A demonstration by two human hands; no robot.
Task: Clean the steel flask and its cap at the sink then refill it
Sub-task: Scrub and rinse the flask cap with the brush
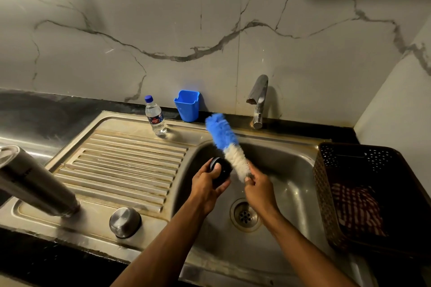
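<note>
The steel flask [35, 182] stands on the drainboard at the left, leaning in the wide view. A round steel cap [124, 222] sits beside it near the front rim. Over the sink basin [291, 184], my left hand [207, 186] grips a black inner cap [221, 172]. My right hand [258, 186] grips the base of a blue and white bottle brush [227, 144]. The brush's white bristles lie against the black cap, and its blue tip points up and left.
The tap [258, 100] stands behind the basin, with no water seen running. A small plastic water bottle [155, 115] and a blue plastic holder [187, 105] stand at the back. A dark basket [326, 193] with a checked cloth [356, 207] sits at the right. The drain [245, 215] lies below my hands.
</note>
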